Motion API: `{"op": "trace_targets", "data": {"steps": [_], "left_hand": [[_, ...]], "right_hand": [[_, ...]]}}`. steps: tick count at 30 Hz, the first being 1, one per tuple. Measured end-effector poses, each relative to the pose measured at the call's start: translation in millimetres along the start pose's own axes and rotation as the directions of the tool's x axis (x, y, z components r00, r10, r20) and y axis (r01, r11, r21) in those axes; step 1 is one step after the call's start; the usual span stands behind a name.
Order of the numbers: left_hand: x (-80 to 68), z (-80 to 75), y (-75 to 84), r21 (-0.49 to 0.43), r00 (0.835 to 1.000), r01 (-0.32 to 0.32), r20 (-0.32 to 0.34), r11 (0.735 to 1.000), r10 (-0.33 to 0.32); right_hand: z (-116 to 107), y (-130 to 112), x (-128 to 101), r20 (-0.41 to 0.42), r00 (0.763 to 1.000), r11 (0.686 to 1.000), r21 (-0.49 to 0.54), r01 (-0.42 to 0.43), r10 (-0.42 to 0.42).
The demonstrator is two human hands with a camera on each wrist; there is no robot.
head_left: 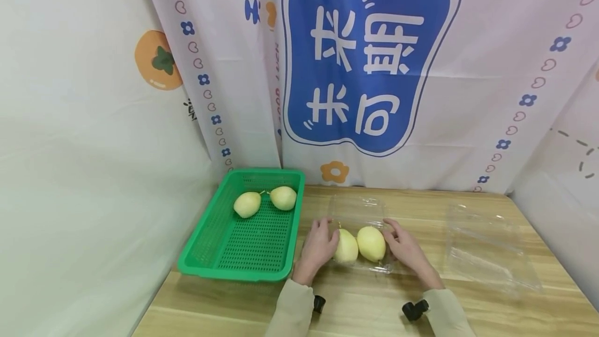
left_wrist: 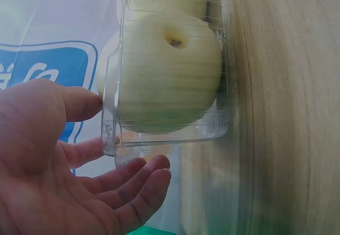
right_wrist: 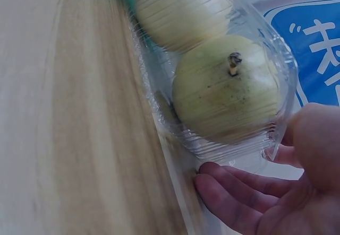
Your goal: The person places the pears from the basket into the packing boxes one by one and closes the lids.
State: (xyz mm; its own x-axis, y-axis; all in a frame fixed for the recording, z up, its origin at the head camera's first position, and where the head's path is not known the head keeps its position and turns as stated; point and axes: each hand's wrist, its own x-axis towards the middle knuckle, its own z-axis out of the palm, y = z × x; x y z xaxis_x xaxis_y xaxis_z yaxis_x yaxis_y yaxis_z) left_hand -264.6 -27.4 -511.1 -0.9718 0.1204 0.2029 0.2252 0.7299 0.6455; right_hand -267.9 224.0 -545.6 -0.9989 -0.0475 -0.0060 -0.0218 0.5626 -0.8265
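Observation:
A clear plastic clamshell box sits on the table with its lid folded back toward the curtain. Two pale yellow pears lie side by side in it, a left pear and a right pear. My left hand grips the box's left rim with thumb and index finger; its other fingers curve loosely below the edge. On the opposite side my right hand pinches the rim, thumb and index finger at the corner, the remaining fingers beside the box wall.
To the left stands a green plastic basket holding two more pears at its far end. Another clear plastic box lies on the right of the wooden table. A printed curtain hangs along the back edge.

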Motion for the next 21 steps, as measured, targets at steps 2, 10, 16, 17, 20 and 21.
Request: {"op": "trace_targets", "data": {"steps": [2,10,16,17,20,21], "left_hand": [[0.2,0.3,-1.9,-0.015,1.0,0.007,0.005,1.0,-0.006],[2.9,2.9,-10.1,-0.106,0.998,0.055,0.037,0.993,-0.051],[3.0,3.5,-15.3,-0.155,0.994,0.091,0.067,0.984,-0.081],[2.9,3.6,-16.0,-0.158,0.994,0.093,0.067,0.983,-0.084],[3.3,4.0,-18.5,-0.173,0.994,0.096,0.07,0.98,-0.085],[3.4,4.0,-19.3,-0.177,0.994,0.095,0.069,0.98,-0.084]], "right_hand": [[0.0,0.5,1.2,0.003,1.0,1.0,0.008,-0.005,0.005],[-4.2,2.2,9.8,0.021,0.999,0.998,0.05,-0.028,0.027],[-9.2,1.1,16.9,0.013,1.0,0.996,0.089,-0.012,0.011],[-10.0,0.9,18.0,0.008,1.0,0.996,0.092,-0.013,0.013],[-12.3,2.0,21.9,-0.003,1.0,0.996,0.091,-0.013,0.013],[-12.9,2.5,23.2,0.0,1.0,0.996,0.091,-0.013,0.013]]}}
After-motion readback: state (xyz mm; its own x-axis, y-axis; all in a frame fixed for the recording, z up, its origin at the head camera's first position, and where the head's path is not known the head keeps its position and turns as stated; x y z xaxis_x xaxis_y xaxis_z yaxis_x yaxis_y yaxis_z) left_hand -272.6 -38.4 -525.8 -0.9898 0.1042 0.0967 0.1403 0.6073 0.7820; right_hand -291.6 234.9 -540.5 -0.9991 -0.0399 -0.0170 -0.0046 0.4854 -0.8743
